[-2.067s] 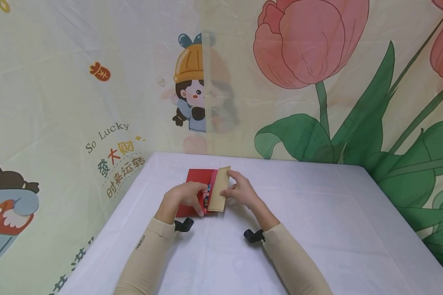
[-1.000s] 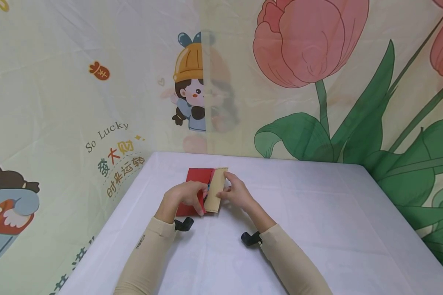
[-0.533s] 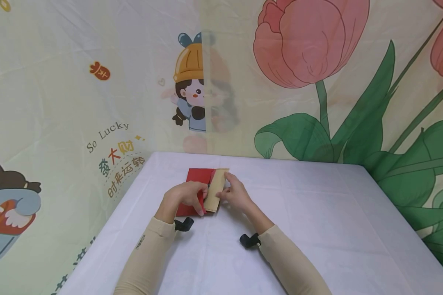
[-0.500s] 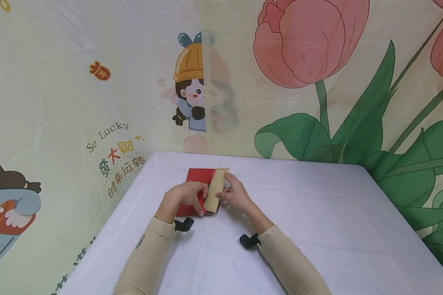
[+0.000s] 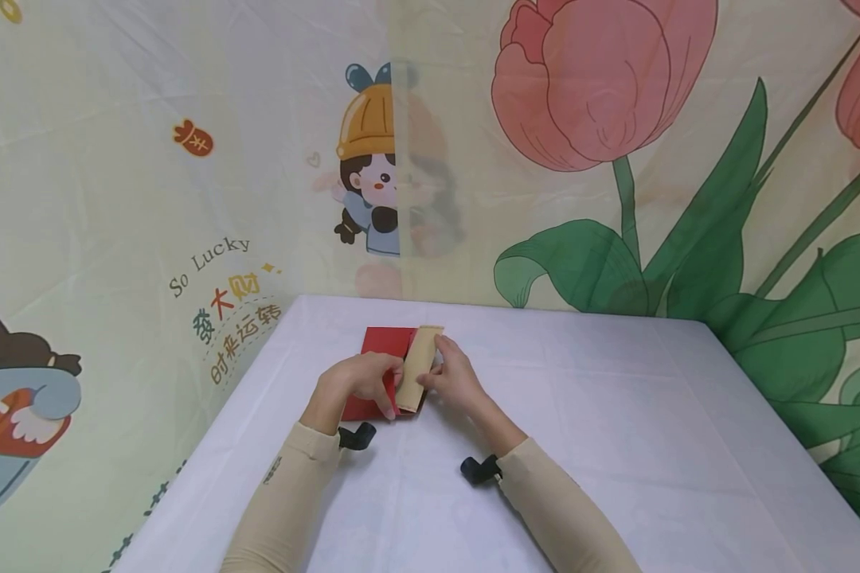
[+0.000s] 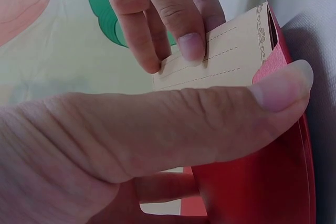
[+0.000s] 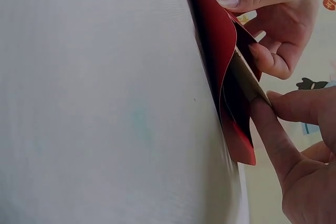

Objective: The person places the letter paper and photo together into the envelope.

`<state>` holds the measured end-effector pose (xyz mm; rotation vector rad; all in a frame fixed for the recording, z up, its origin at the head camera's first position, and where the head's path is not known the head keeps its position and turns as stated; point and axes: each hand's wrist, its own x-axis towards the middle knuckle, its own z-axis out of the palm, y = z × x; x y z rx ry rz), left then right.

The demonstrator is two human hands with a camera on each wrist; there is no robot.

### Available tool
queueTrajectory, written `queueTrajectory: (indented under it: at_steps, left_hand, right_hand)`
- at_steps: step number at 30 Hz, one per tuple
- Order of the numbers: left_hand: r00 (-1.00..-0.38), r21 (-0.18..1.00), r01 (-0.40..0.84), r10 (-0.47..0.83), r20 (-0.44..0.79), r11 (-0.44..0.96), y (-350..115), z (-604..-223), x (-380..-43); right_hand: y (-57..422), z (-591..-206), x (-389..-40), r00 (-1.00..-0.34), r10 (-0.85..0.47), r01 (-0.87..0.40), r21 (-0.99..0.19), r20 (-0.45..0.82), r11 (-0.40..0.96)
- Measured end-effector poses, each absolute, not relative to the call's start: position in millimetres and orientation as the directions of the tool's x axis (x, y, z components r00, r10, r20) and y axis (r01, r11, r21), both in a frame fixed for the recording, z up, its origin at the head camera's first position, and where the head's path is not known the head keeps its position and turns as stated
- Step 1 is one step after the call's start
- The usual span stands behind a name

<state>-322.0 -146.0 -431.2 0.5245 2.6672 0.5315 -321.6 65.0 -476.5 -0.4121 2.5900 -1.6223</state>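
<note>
A red paper envelope [image 5: 385, 341] lies on the table with its mouth toward the right. My left hand [image 5: 361, 376] holds the envelope at that mouth, thumb along the near edge, and its upper layer bulges up in the right wrist view. Between the fingers and thumb of my right hand [image 5: 460, 378] is a tan card [image 5: 420, 370], pinched by its outer edge. Dashed lines and a scroll border show on the card [image 6: 226, 51] in the left wrist view. Part of the card sits inside the envelope's mouth [image 7: 244, 95], its inner end hidden there.
A white cloth covers the table [image 5: 580, 414]. Behind and to the left hang printed curtains with a large tulip [image 5: 602, 87] and a cartoon child [image 5: 373, 175]. Black wrist camera mounts [image 5: 358, 436] stick out beside both sleeves.
My right hand has moved slightly left with the card, which sits closer over the envelope's mouth. A colourful print seen earlier at the mouth is now covered. The left hand has stayed put.
</note>
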Motion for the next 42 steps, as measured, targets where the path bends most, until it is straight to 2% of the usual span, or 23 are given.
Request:
queueTrajectory:
  at_steps: [22,42]
  left_hand:
    - [-0.865,0.413,0.270,0.407,-0.293,0.870,-145.3,-431.6,-321.7]
    - [-0.867,0.416,0.267,0.406,-0.291,0.869,-144.8,-430.3,-321.6]
  right_hand:
    - [62.3,-481.4,-321.3,-0.959,-0.284,-0.124,-0.896,-0.001,0.425]
    - [59.8,-481.0,-320.3,-0.920,-0.381,-0.272,-0.853,0.094,0.446]
